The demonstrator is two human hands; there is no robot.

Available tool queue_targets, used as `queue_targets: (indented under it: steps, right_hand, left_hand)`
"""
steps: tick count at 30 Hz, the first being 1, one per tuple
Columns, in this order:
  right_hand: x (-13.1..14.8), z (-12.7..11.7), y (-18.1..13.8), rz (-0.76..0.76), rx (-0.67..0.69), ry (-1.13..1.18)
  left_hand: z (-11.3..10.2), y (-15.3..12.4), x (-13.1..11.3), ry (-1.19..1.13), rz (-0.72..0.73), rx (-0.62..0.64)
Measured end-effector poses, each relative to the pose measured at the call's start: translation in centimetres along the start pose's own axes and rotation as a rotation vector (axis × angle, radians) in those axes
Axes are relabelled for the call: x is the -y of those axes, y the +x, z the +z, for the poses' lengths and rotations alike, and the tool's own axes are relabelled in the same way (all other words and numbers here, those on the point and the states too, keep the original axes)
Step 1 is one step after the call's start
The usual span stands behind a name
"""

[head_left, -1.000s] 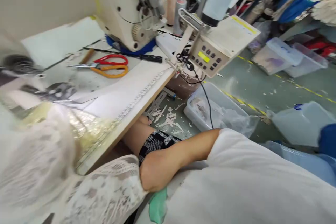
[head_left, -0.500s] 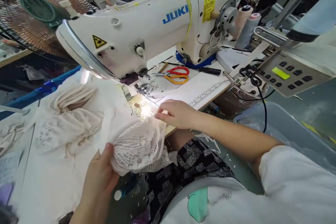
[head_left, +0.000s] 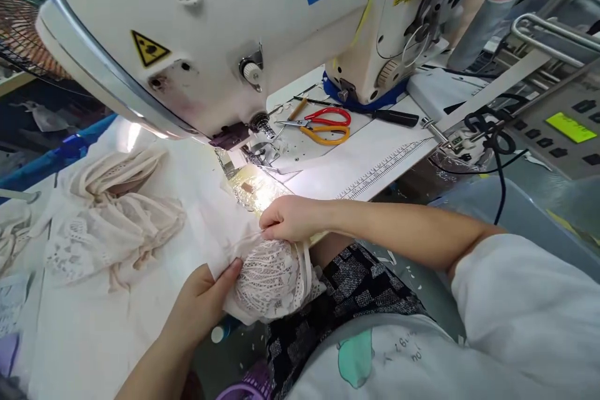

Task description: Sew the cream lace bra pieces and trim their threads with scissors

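Right now my right hand [head_left: 288, 219] is pinched shut on the edge of the lace piece [head_left: 274, 281], thumb and fingers together on a narrow strip of its trim, while my left hand [head_left: 204, 300] grips the white cloth beside it, thumb pressed on top where cloth and lace meet. Both hands sit close together at the near edge of the surface [head_left: 375, 165], with the lace bunched between them and spilling over toward my lap. Just beyond my right hand the lamp lights the needle area [head_left: 255, 156] under the head of the sewing machine [head_left: 234, 31], so I judge I am lining up the lace edge before feeding it in; the next move calls for a flat, matched edge slid straight toward the presser foot without letting the layers slip. More cream lace [head_left: 117, 206] lies heaped to the left on the cloth. Farther back, the red and orange scissors [head_left: 325, 125] rest near the machine base, and the control panel [head_left: 562, 131] hangs at the right.
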State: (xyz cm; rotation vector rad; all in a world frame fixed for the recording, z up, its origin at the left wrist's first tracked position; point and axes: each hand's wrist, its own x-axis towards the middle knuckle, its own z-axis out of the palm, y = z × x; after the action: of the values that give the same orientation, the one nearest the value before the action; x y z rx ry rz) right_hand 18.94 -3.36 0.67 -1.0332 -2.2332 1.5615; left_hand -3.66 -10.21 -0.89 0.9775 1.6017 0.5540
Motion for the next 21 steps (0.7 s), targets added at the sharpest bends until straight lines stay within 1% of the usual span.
queue_targets:
  steps: [3,5,8,10,12,15,16,19,21]
  right_hand:
    - [0.2,0.2,0.6,-0.031,0.048,-0.109]
    - [0.2,0.4,1.0,-0.028,0.047,-0.167]
    - [0.1,0.9,1.1,-0.009,-0.025,-0.240]
    - [0.0,1.1,0.7,0.013,-0.104,-0.272]
    - [-0.1,1.4,-0.2,0.047,-0.208,-0.309]
    - [-0.1,2.0,-2.0,0.127,-0.362,-0.380]
    - [-0.2,2.2,-2.8,0.156,-0.401,-0.403]
    - [-0.8,2.6,-5.7,0.236,-0.493,-0.458]
    - [-1.9,2.9,-8.2,0.258,-0.619,-0.440]
  left_hand:
    - [0.3,0.3,-0.7,0.164,0.063,0.054]
    - [0.8,0.2,-1.2,0.225,0.097,0.055]
    - [1.7,-0.2,-1.9,0.243,0.150,0.000]
    - [2.3,-0.6,-2.2,0.215,0.173,-0.043]
    - [3.1,-1.0,-2.5,0.049,0.128,-0.061]
    - [4.7,-1.5,-3.2,-0.249,-0.023,-0.030]
    - [5.3,-1.6,-3.5,-0.303,-0.064,-0.010]
    - [6.4,-1.7,-4.2,-0.349,-0.132,0.048]
    - [6.6,-1.6,-4.6,-0.384,-0.172,0.073]
